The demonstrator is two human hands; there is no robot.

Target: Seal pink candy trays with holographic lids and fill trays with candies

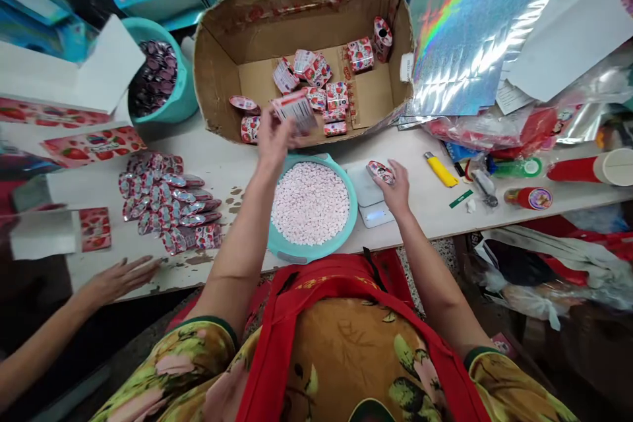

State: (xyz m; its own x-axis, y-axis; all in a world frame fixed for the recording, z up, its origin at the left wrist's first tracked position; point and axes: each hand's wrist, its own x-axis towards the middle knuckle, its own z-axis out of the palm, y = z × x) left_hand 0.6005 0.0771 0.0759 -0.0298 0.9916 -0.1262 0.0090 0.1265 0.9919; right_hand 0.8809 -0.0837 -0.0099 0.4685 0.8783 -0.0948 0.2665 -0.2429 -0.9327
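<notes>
Over the front edge of a cardboard box (pixel 297 0), my left hand (pixel 275 137) holds a printed packet (pixel 295 112), slightly blurred. Several strawberry-patterned packets (pixel 360 54) lie inside the box. My right hand (pixel 395 188) grips a small oval container (pixel 380 172), seen from its end, above a white digital scale (pixel 376 216) with a lit display. Between my forearms sits a turquoise basin (pixel 353 211) full of small pale pink pieces (pixel 310 203).
At the left are stacked packets (pixel 168 201), a turquoise bucket (pixel 185 89) of dark pieces, and another person's hand (pixel 121 280). Rightward lie a yellow cutter (pixel 441 169), holographic sheets (pixel 459 33), a green tape roll (pixel 529 167) and a red cup (pixel 573 169).
</notes>
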